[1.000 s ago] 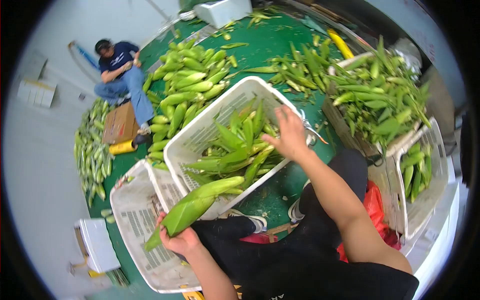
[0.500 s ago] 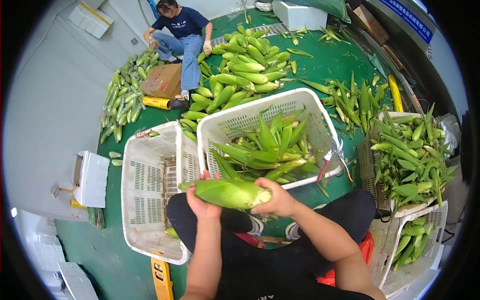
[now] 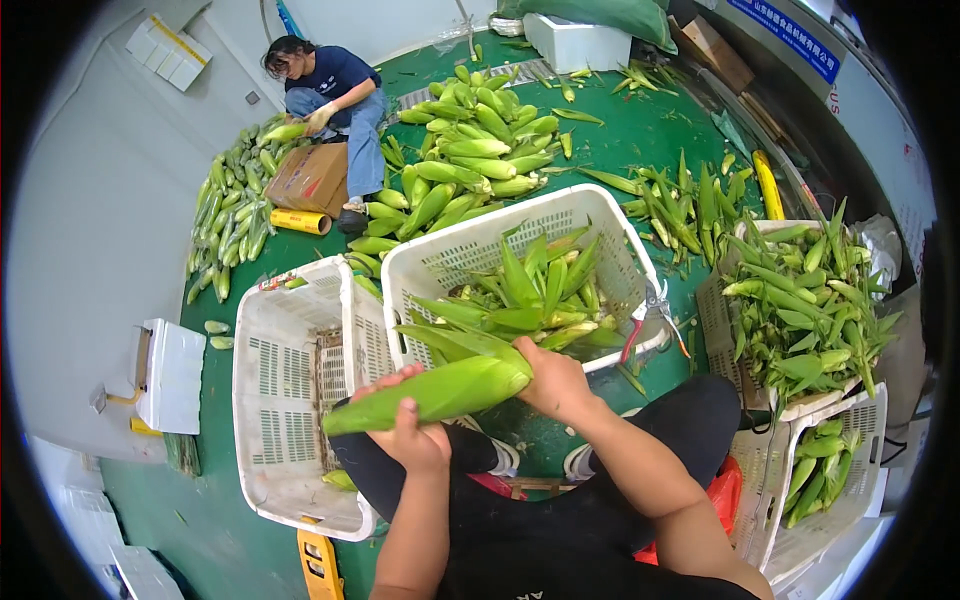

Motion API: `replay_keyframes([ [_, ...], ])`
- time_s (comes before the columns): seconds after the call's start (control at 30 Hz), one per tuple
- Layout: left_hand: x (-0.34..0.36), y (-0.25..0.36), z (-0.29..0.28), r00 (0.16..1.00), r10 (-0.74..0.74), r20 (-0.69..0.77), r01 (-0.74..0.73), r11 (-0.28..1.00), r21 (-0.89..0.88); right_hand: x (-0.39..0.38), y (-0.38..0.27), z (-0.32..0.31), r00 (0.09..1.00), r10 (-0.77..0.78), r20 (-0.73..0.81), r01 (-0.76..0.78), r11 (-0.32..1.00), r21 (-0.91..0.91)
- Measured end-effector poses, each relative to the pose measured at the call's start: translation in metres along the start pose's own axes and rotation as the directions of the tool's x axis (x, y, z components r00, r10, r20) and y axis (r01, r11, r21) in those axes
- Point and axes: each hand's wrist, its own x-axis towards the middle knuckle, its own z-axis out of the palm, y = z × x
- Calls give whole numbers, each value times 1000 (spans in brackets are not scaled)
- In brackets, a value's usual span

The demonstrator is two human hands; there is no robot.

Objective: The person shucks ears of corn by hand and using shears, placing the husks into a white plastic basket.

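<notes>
A green ear of corn (image 3: 452, 385) lies crosswise over my lap in both hands. My left hand (image 3: 408, 430) is closed on its tapered left part, thumb over the front. My right hand (image 3: 550, 375) grips the broad right end. Just beyond them, a white perforated basket (image 3: 430, 265) holds green husks (image 3: 530, 285), with red-handled pruning shears (image 3: 650, 315) on its right rim. To the left stands another white basket (image 3: 275, 395), mostly bare inside, a little green at its bottom.
A co-worker (image 3: 330, 90) sits at the back left, near a cardboard box (image 3: 310, 185), a yellow roll (image 3: 300, 220), wrapped corn (image 3: 230, 220) and piled corn (image 3: 470, 155). Right are a heaped husk crate (image 3: 800, 320) and a corn basket (image 3: 865, 480). A yellow tool (image 3: 320, 560) lies near left.
My right hand has come down from the middle basket onto the corn's broad end. My left hand raised the corn level, then shifted slightly. The co-worker has bent forward, reaching left.
</notes>
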Motion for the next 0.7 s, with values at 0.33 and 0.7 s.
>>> replay_keyframes([
  [0.33,-11,-4,-14,994,3,114,-19,990,142,7,19,17,996,-5,87,9,999,-43],
  [0.7,23,57,-29,739,-319,593,-470,388,793,11,49,35,968,-10,-252,-50,972,-229],
])
